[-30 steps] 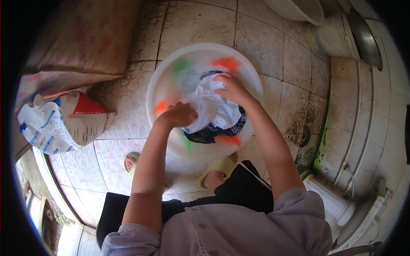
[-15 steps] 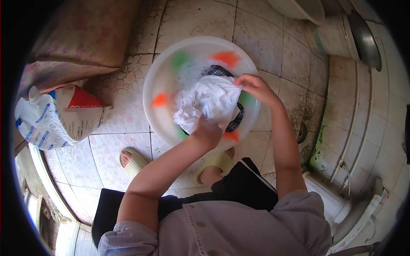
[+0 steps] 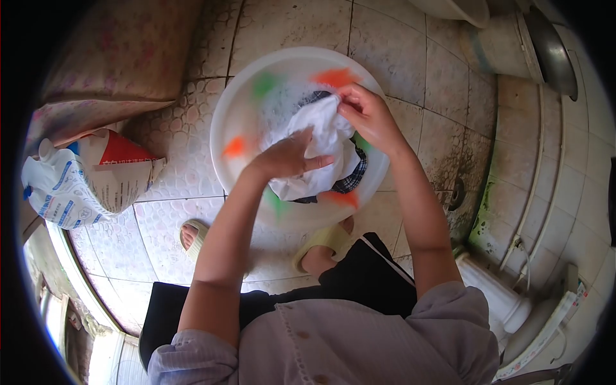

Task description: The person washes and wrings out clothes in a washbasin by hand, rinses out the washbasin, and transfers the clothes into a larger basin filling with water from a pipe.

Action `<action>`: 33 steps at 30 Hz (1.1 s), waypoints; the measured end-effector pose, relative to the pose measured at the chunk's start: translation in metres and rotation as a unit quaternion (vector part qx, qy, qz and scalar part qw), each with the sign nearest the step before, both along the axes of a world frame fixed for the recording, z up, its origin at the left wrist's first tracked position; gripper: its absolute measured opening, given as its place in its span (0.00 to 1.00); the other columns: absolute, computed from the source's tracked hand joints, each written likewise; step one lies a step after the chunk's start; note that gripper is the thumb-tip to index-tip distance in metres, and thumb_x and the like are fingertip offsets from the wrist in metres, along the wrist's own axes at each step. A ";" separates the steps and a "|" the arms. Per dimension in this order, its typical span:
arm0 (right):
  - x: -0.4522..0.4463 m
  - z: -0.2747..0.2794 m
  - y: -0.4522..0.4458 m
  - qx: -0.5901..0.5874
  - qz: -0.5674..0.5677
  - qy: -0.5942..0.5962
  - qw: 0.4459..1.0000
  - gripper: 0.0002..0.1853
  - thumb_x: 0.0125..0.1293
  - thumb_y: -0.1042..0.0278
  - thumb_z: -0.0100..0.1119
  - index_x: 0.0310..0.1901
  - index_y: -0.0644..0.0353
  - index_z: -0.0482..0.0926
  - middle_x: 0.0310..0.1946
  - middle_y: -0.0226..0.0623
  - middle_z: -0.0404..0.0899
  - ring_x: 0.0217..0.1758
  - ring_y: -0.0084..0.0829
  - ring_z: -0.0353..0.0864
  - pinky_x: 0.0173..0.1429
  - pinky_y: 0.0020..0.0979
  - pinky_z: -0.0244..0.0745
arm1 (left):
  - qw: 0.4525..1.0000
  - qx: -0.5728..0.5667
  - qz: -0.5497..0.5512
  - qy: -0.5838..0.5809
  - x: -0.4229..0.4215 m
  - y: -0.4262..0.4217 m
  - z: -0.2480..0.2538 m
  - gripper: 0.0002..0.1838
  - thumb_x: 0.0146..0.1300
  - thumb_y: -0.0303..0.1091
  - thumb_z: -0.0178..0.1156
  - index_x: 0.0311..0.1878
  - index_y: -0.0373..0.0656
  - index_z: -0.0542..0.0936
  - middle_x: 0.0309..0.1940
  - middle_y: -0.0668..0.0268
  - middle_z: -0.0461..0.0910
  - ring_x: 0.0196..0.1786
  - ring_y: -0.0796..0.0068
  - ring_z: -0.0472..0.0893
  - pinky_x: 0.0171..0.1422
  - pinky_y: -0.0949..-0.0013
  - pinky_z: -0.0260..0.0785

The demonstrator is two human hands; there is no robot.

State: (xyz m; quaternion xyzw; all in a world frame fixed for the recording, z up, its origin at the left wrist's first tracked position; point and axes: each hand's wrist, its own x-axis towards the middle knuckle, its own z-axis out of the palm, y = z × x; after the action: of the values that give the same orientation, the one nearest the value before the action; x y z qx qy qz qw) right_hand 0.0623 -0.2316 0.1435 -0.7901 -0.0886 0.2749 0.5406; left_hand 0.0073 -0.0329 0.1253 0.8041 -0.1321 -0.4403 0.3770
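A white basin with orange and green patches stands on the tiled floor, with suds and water in it. Inside lies a wet white cloth over a dark checked cloth. My right hand pinches the upper edge of the white cloth at the basin's upper right and lifts it a little. My left hand rests against the cloth's left side, thumb and fingers spread apart.
A white and blue bag and a red and white package stand at the left. A patterned cover hangs at the upper left. Pipes and a metal pan are at the right. My slippered feet are below the basin.
My left hand has moved up and left from the cloth's lower part and its fingers have spread. My right hand has moved up and left with the cloth's edge, and the white cloth has shifted shape.
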 end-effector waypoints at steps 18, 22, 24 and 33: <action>-0.031 -0.046 0.012 -0.371 0.126 -0.082 0.916 0.12 0.51 0.60 0.62 0.33 0.58 0.78 0.32 0.43 0.78 0.38 0.42 0.78 0.40 0.39 0.73 | 0.896 0.233 0.234 -0.296 0.021 0.034 0.001 0.18 0.53 0.40 0.62 0.46 0.43 0.75 0.46 0.56 0.75 0.47 0.55 0.77 0.52 0.60 0.69; -0.041 -0.061 0.019 -0.346 0.112 -0.168 0.916 0.09 0.50 0.66 0.63 0.33 0.58 0.77 0.38 0.41 0.77 0.44 0.38 0.77 0.44 0.35 0.73 | 0.925 -0.003 0.166 -0.342 0.015 0.012 -0.048 0.19 0.51 0.34 0.62 0.48 0.51 0.75 0.49 0.62 0.73 0.53 0.62 0.73 0.54 0.58 0.68; -0.029 -0.062 0.013 -0.204 0.125 -0.138 0.961 0.08 0.52 0.68 0.62 0.33 0.57 0.76 0.39 0.41 0.77 0.43 0.36 0.77 0.45 0.33 0.73 | 0.915 0.026 0.167 -0.366 0.008 0.008 -0.068 0.16 0.53 0.35 0.61 0.47 0.51 0.76 0.51 0.62 0.72 0.52 0.60 0.73 0.54 0.59 0.68; -0.029 -0.049 0.013 -0.327 0.138 -0.090 0.931 0.16 0.59 0.55 0.56 0.29 0.63 0.79 0.26 0.47 0.79 0.34 0.39 0.81 0.38 0.35 0.74 | 0.925 0.027 0.328 -0.190 0.017 0.012 -0.085 0.11 0.60 0.39 0.53 0.38 0.42 0.76 0.34 0.52 0.78 0.42 0.50 0.76 0.49 0.58 0.68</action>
State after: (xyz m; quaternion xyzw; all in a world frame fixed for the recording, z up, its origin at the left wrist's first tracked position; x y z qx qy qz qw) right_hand 0.0337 -0.2188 0.0948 -0.9247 -0.1498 0.2881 0.1989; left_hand 0.0247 -0.0208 0.0402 0.8809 0.0816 -0.1343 0.4464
